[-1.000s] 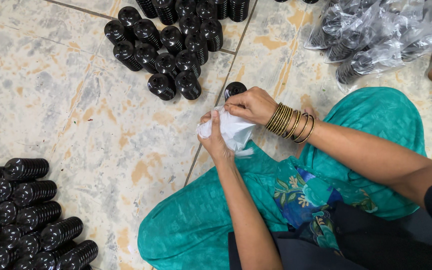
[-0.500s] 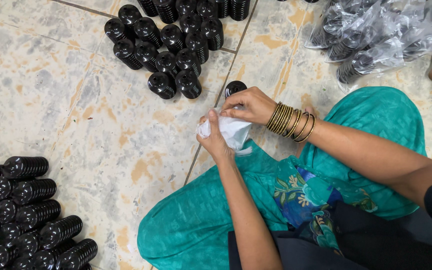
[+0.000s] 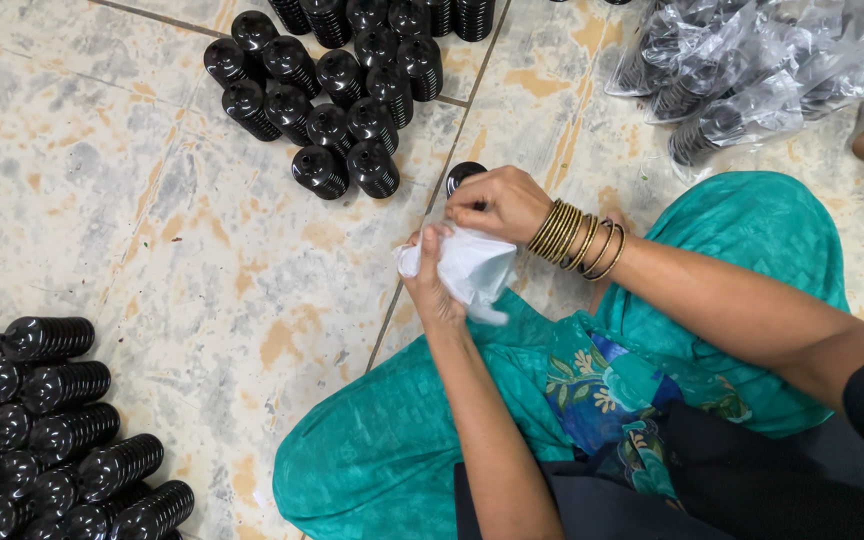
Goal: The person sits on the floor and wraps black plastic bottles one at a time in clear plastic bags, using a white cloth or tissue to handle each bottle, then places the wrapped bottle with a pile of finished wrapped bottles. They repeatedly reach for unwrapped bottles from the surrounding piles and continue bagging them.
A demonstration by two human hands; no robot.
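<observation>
left hand [image 3: 430,285] pinching white cloth [image 3: 472,268] to brace it | right hand [image 3: 500,203] gripping black ribbed part [image 3: 464,175] at 12 o'clock | finished-looking black stacks [image 3: 337,95] at 11

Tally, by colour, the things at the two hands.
White: 1, the plastic bag, pinched between the left hand and the right hand.
Black: 1, the round ribbed piece showing just past the right hand.
Total: 2.

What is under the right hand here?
Under the right hand a black ribbed stack pokes out, only its round end showing. The left hand grips a clear plastic bag; the bag's contents cannot be seen.
</observation>
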